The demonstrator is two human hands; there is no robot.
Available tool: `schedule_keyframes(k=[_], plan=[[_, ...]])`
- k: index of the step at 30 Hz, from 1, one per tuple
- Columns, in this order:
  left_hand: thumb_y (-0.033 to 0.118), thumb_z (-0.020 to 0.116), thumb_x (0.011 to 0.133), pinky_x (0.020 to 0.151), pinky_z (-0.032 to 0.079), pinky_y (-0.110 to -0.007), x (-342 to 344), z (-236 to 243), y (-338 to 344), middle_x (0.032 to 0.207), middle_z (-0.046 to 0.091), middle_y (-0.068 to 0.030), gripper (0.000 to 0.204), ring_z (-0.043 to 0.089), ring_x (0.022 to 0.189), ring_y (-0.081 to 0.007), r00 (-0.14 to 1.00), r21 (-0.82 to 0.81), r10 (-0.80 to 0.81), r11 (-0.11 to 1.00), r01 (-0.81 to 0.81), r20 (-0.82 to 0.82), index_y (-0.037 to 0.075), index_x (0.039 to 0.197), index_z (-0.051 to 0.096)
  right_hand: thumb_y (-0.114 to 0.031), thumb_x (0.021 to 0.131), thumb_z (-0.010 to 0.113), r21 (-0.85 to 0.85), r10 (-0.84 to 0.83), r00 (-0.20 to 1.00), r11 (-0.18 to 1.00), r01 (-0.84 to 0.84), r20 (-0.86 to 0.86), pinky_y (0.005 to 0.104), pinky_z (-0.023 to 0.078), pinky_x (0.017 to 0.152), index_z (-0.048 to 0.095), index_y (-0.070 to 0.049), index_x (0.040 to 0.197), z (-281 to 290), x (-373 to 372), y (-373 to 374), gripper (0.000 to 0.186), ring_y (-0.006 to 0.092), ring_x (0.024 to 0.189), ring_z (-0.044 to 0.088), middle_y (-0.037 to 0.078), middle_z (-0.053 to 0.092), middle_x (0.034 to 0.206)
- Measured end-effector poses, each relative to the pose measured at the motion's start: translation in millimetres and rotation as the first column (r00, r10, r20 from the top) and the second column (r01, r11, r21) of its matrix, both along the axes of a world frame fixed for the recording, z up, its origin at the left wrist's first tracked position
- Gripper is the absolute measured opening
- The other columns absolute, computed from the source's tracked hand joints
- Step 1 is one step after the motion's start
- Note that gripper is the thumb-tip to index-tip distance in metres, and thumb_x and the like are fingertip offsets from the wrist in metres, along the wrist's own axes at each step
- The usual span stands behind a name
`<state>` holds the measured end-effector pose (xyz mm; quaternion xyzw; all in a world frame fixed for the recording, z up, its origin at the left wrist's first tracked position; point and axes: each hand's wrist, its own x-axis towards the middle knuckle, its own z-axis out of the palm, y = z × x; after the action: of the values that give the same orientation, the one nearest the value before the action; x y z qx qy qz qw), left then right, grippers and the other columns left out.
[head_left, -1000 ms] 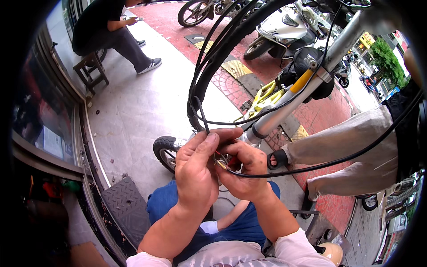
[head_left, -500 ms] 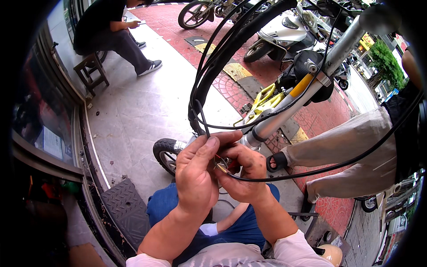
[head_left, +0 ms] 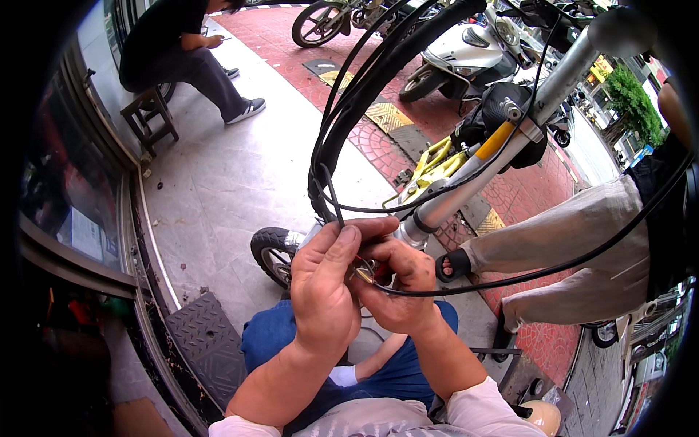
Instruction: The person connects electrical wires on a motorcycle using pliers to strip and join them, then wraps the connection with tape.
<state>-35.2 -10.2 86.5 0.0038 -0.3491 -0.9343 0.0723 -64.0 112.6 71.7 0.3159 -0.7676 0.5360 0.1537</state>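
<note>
My left hand [head_left: 324, 298] is closed, thumb pressed against the fingers, on the end of a thin black cable [head_left: 338, 207] that comes down from above. Beside it, my right hand [head_left: 399, 291] pinches another black cable [head_left: 451, 293], which sweeps off to the right. Thin bare-looking wires [head_left: 363, 274], one of them red, show between the two hands. Fingers hide most of where the wires meet. Above my hands hangs a thick bundle of black cables [head_left: 368, 91]. A silver tube [head_left: 448, 200] with a yellow band slants up to the right behind them.
A small black-tyred wheel [head_left: 271, 255] stands just beyond my left hand. To the right is a standing person in light trousers [head_left: 561, 233]. Someone sits on a wooden stool [head_left: 149, 116] at far left. Parked scooters [head_left: 466, 54] line the back; a ridged dark ramp [head_left: 204, 339] lies lower left.
Both hands stay at nearly the same spot, with only a slight shift of the fingers. The wires between them are tilted a little differently.
</note>
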Motion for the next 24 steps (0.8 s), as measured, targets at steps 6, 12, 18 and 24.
schedule_keyframes(k=[6,12,18,24], plan=[[0.018,0.047,0.108,0.098,0.056,-0.038,0.2,0.0,0.6,0.117,0.071,-0.0258,0.033,0.071,0.106,-0.0283,1.000,-0.023,0.003,1.000,-0.003,-0.002,-0.009,0.116,0.066,-0.010,0.071,0.076,0.010,-0.006,1.000,1.000,0.006,0.015,0.0312,0.049,0.055,0.067,-0.002,0.091,0.1,0.4,0.3,0.024,0.0213,0.059,0.062,0.010,0.063,0.075],[0.017,0.046,0.109,0.097,0.056,-0.037,0.1,-0.6,3.3,0.117,0.071,-0.0255,0.033,0.071,0.105,-0.0276,1.000,-0.030,0.004,1.000,-0.004,-0.014,-0.009,0.118,0.065,-0.011,0.070,0.075,0.011,-0.017,0.999,1.000,0.017,0.034,0.0308,0.049,0.055,0.067,-0.001,0.092,-1.4,1.3,1.9,0.024,0.0206,0.059,0.062,0.010,0.063,0.074],[0.017,0.047,0.109,0.097,0.056,-0.037,-0.1,-1.8,3.5,0.118,0.071,-0.0257,0.033,0.071,0.106,-0.0279,1.000,-0.027,0.004,1.000,-0.004,-0.009,-0.009,0.118,0.066,-0.011,0.071,0.075,0.014,-0.027,0.999,1.000,0.027,0.043,0.0308,0.049,0.055,0.068,-0.001,0.092,0.1,2.1,1.4,0.025,0.0211,0.059,0.062,0.010,0.063,0.075],[0.017,0.048,0.108,0.097,0.056,-0.038,-0.8,-2.4,3.0,0.117,0.071,-0.0255,0.033,0.072,0.105,-0.0281,1.000,-0.019,0.006,1.000,-0.006,-0.012,-0.008,0.118,0.066,-0.011,0.071,0.074,-0.006,-0.015,0.999,1.000,0.015,0.031,0.0312,0.049,0.056,0.067,0.000,0.092,-1.4,1.5,1.8,0.025,0.0218,0.060,0.062,0.011,0.064,0.076]])
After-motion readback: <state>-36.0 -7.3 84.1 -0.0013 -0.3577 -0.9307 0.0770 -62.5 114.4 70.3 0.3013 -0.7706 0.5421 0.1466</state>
